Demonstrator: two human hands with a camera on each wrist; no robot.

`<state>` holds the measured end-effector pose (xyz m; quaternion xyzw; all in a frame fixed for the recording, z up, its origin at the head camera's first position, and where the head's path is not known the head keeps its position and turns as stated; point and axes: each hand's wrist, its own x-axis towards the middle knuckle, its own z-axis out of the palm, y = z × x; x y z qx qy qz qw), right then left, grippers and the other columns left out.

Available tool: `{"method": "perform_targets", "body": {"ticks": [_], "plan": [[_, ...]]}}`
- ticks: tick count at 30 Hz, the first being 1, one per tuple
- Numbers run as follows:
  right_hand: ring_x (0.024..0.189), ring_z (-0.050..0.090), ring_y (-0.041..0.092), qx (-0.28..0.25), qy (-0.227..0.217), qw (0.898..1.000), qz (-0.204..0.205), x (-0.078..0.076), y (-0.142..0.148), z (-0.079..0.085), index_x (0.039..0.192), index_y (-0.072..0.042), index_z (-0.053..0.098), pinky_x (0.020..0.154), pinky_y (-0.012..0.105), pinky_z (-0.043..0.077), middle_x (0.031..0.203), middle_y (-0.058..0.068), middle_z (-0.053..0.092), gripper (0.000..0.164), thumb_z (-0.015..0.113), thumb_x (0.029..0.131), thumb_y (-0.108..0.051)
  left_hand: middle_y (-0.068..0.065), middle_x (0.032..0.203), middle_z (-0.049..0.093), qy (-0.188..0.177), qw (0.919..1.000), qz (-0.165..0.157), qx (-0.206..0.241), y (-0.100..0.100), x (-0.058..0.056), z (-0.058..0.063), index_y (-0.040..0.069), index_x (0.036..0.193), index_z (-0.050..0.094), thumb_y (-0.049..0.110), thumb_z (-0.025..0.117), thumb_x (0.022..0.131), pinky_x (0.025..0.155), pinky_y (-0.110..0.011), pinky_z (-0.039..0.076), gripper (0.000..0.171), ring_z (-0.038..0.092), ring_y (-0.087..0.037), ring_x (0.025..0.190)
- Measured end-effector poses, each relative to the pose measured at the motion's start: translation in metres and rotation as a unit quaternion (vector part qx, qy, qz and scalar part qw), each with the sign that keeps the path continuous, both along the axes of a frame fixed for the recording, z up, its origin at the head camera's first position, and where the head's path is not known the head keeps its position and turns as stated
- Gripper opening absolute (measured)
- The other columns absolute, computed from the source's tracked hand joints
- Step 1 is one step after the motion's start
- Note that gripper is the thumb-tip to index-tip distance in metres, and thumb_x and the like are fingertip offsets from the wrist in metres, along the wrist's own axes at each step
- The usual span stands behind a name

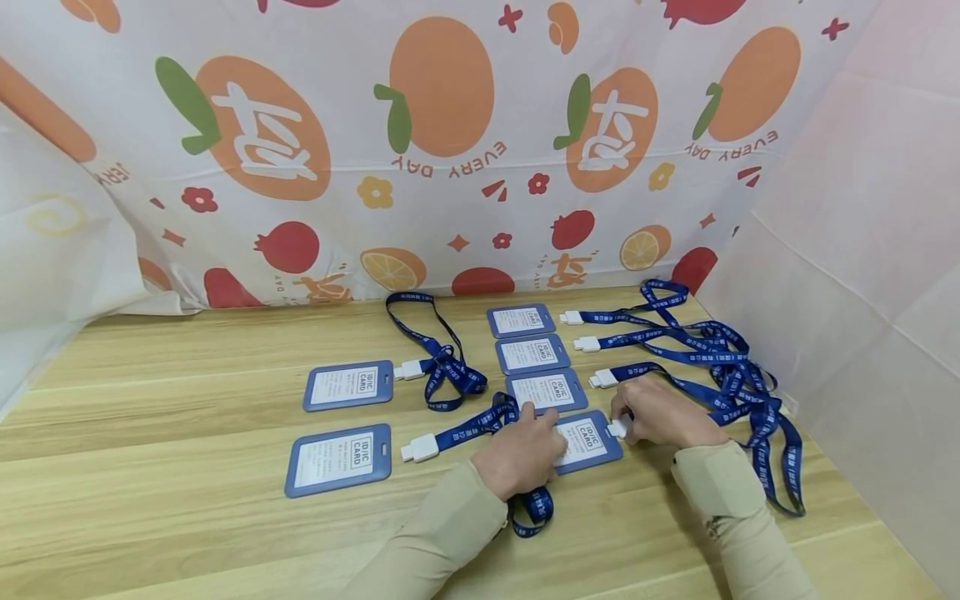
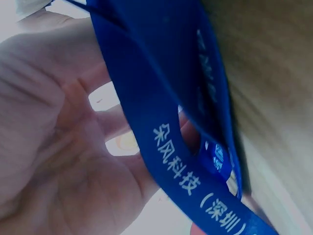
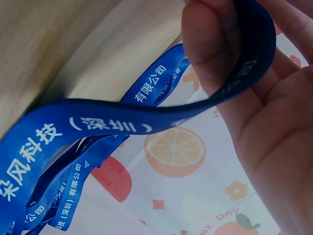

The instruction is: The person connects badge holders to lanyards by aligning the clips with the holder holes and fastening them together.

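Note:
My left hand (image 1: 521,452) holds the left end of a blue ID card holder (image 1: 588,442), covering that end. At the holder's slotted right end, my right hand (image 1: 660,412) pinches the white clip (image 1: 617,428) of a blue lanyard. The clip sits right at the slot. That printed lanyard strap (image 3: 98,116) runs past the right palm in the right wrist view. Beneath the left hand lies another blue lanyard (image 1: 536,510); its strap (image 2: 146,117) crosses in front of the palm in the left wrist view.
Three card holders, including one (image 1: 532,353), line up beyond my hands, with lanyard clips (image 1: 587,343) facing them. Two more holders (image 1: 337,459) lie left, beside clips and a bunched lanyard (image 1: 450,375). Tangled lanyards (image 1: 738,375) lie right. A fruit-print cloth (image 1: 442,208) stands behind the wooden table (image 1: 187,533).

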<state>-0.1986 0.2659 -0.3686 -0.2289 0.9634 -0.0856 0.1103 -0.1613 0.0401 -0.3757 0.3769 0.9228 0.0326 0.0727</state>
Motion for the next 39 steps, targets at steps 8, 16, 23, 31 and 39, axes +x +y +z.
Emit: {"method": "perform_targets", "body": {"ticks": [8, 16, 23, 31, 39], "plan": [[0.08, 0.057, 0.017, 0.002, -0.003, 1.0, -0.003, -0.0024, 0.0009, -0.0008, 0.087, -0.007, 0.079, 0.073, 0.033, 0.055, 0.093, 0.002, 0.07, 0.021, 0.086, 0.072, 0.006, -0.004, 0.109, 0.06, 0.002, 0.9999, -0.001, 0.011, -0.0005, 0.0005, 0.0003, 0.016, 0.102, 0.079, 0.03, 0.079, 0.089, 0.071, -0.026, 0.054, 0.019, 0.049, -0.022, 0.096], [0.08, 0.057, 0.016, 0.009, -0.008, 1.0, -0.007, -0.0015, -0.0019, 0.0004, 0.087, -0.008, 0.079, 0.073, 0.034, 0.054, 0.094, 0.002, 0.07, 0.02, 0.085, 0.073, 0.006, -0.004, 0.11, 0.061, -0.009, 0.9998, 0.008, 0.017, -0.0003, -0.0002, -0.0012, 0.015, 0.1, 0.079, 0.029, 0.08, 0.089, 0.071, -0.026, 0.053, 0.018, 0.049, -0.023, 0.097], [0.08, 0.057, 0.016, 0.014, -0.004, 1.0, -0.009, -0.0011, -0.0018, 0.0005, 0.087, -0.008, 0.079, 0.073, 0.033, 0.053, 0.094, 0.002, 0.07, 0.021, 0.083, 0.074, 0.007, -0.004, 0.107, 0.061, -0.004, 0.9996, 0.007, 0.027, -0.0004, -0.0007, -0.0018, 0.015, 0.099, 0.079, 0.027, 0.081, 0.088, 0.071, -0.026, 0.053, 0.017, 0.049, -0.023, 0.094], [0.076, 0.055, 0.016, 0.008, -0.004, 1.0, -0.004, -0.002, -0.003, 0.0002, 0.087, -0.007, 0.08, 0.067, 0.029, 0.051, 0.091, 0.002, 0.07, 0.02, 0.08, 0.075, 0.009, -0.004, 0.107, 0.061, 0.002, 0.9995, 0.008, 0.032, -0.001, -0.0008, -0.002, 0.015, 0.097, 0.08, 0.027, 0.082, 0.087, 0.07, -0.027, 0.053, 0.016, 0.049, -0.023, 0.093], [0.076, 0.055, 0.016, 0.009, -0.007, 1.0, -0.007, -0.0021, -0.0033, -0.0004, 0.087, -0.007, 0.08, 0.068, 0.029, 0.051, 0.091, 0.002, 0.07, 0.019, 0.082, 0.075, 0.008, -0.004, 0.108, 0.062, -0.003, 0.9995, 0.013, 0.029, 0.0003, -0.0005, -0.0019, 0.015, 0.096, 0.08, 0.026, 0.081, 0.088, 0.07, -0.026, 0.053, 0.014, 0.05, -0.023, 0.095]]}}
